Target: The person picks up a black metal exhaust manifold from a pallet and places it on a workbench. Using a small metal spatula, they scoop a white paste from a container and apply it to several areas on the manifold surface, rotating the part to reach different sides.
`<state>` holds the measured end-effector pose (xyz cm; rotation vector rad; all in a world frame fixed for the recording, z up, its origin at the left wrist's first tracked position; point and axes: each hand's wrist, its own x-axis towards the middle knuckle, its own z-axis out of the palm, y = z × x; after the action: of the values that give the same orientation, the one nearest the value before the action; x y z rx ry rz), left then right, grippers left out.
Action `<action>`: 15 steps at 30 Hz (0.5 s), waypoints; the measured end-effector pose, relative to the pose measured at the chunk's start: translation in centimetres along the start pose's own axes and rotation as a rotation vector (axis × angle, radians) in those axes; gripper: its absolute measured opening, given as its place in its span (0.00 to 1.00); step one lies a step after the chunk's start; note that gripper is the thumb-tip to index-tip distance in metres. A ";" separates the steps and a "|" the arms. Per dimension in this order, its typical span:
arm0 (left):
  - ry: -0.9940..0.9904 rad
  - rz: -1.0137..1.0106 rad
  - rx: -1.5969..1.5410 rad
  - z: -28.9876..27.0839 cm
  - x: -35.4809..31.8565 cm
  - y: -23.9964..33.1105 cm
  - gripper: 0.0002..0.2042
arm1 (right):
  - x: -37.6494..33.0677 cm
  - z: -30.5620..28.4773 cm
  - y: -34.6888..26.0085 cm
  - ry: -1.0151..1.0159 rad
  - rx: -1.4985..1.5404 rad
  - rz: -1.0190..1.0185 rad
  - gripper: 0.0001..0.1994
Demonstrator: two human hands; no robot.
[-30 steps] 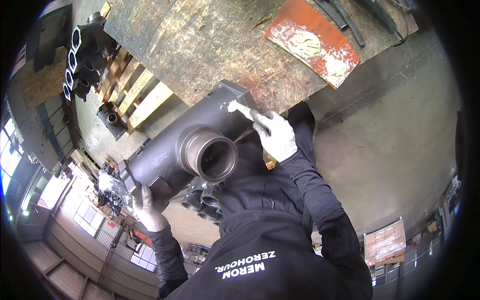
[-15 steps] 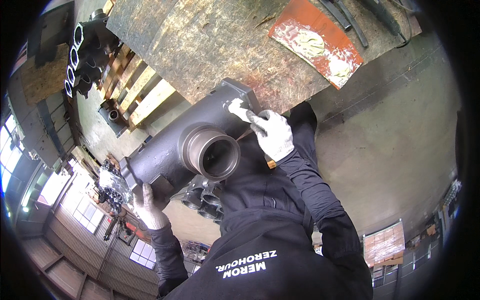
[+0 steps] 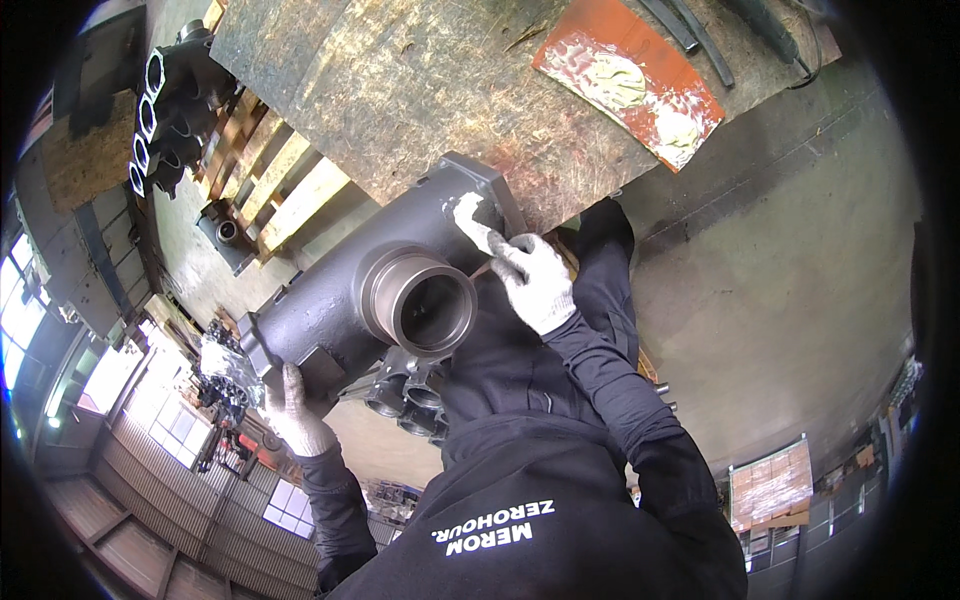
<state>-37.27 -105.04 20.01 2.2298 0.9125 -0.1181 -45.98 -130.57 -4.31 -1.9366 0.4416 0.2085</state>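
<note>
A large black cast-metal pipe body [image 3: 330, 275] lies slanted across the view, its upper end over the workbench edge. A round, bare-metal open port [image 3: 425, 300] sticks out of its middle. My left hand [image 3: 297, 420], in a white knit glove, grips the lower-left end, thumb on the near side and the other fingers hidden. My right hand [image 3: 540, 285], gloved the same, is closed near the upper-right end, fingers pinched at the lower end of a streak of whitish paste [image 3: 468, 218] on the black surface. Whatever those fingers pinch is too hidden to name.
On the stained workbench [image 3: 400, 90] lies an orange-red sheet [image 3: 600, 70] smeared with cream paste, near dark bars [image 3: 705, 40]. Wooden pallets [image 3: 290, 200] and more black castings [image 3: 180, 110] stand at left. Further castings [image 3: 405, 395] sit below the pipe body.
My right hand has moved slightly down and left, away from the upper end. The paste streak shows more fully. My left hand keeps its place on the pipe body.
</note>
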 end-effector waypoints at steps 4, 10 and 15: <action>-0.001 0.026 0.002 0.0 0.1 -0.2 0.20 | -0.2 -0.4 -0.1 0.064 -0.025 -0.012 0.18; -0.026 0.026 0.005 -0.2 0.2 -0.2 0.20 | 2.2 -1.5 -0.8 -0.036 -0.060 0.136 0.16; 0.008 -0.025 0.001 -0.3 0.3 -0.4 0.22 | 1.8 -1.8 -2.8 -0.046 -0.108 0.081 0.16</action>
<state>-37.41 -104.46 19.94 2.2219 0.9452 -0.1211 -43.28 -131.66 -1.82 -2.0170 0.4872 0.3342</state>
